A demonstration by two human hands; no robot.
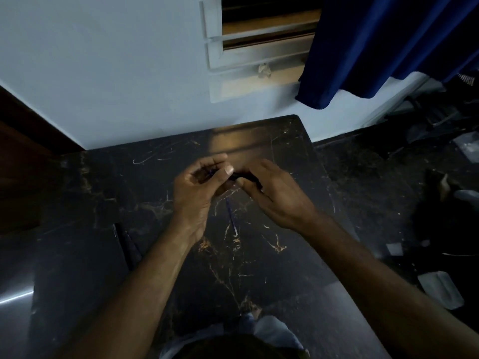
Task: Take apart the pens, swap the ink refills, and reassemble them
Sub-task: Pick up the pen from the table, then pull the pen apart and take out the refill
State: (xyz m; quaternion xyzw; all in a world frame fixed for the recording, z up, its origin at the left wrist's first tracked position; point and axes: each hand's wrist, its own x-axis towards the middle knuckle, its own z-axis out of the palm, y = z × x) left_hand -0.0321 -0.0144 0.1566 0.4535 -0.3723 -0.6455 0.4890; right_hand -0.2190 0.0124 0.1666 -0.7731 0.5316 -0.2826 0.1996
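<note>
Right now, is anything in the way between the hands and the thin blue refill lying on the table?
Nothing visible blocks it. The blue refill lies bare on the dark table, just below and between the left hand and right hand, which together hold a dark pen part.

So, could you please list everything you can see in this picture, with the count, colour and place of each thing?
Table: one, black marble look with gold veins, centre.
Pen part: one, black, held between both hands above the table; which part, too dark to tell.
Ink refill: one, thin, blue, lying on the table below the hands.
Dark stick-like things: number unclear, black, at the table's left edge.
Wall: one, pale blue-white, behind the table.
Window: one, white frame, upper centre.
Curtain: one, dark blue, upper right.
Pale flat items: a few, on the dark floor, right.
Left hand: one, closed around something thin and blue.
Right hand: one, gripping the pen part.
</note>
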